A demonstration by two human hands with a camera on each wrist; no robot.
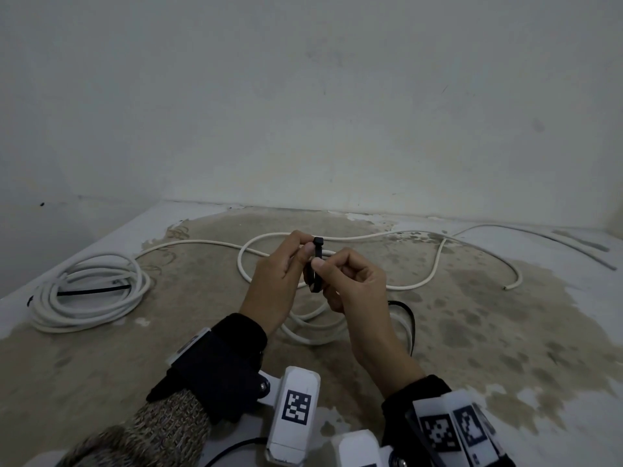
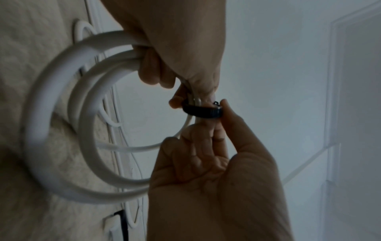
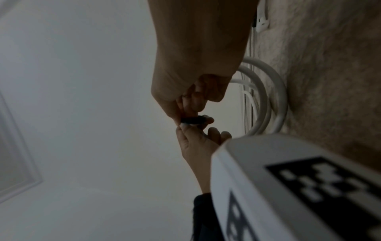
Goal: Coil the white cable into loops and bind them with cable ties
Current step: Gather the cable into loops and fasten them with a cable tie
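Observation:
Both hands meet above the floor at a small bundle of white cable loops (image 1: 312, 336). My left hand (image 1: 302, 255) grips the loops (image 2: 62, 114) in its curled fingers, and its thumb and forefinger steady the black cable tie (image 1: 317, 264) wrapped round them. My right hand (image 1: 319, 266) pinches that tie (image 2: 203, 112) between thumb and forefinger, close to its head. In the right wrist view the tie (image 3: 192, 120) shows as a short dark band between the two hands, with the loops (image 3: 266, 104) hanging behind. The rest of the cable (image 1: 354, 236) trails loose over the floor.
A larger white coil (image 1: 84, 318) lies on the floor at the left, with a black tie (image 1: 94, 290) across it. Another black tie (image 1: 408, 318) lies just right of my hands. The cable's free end (image 1: 505, 288) rests at the right. A wall (image 1: 303, 112) rises close behind.

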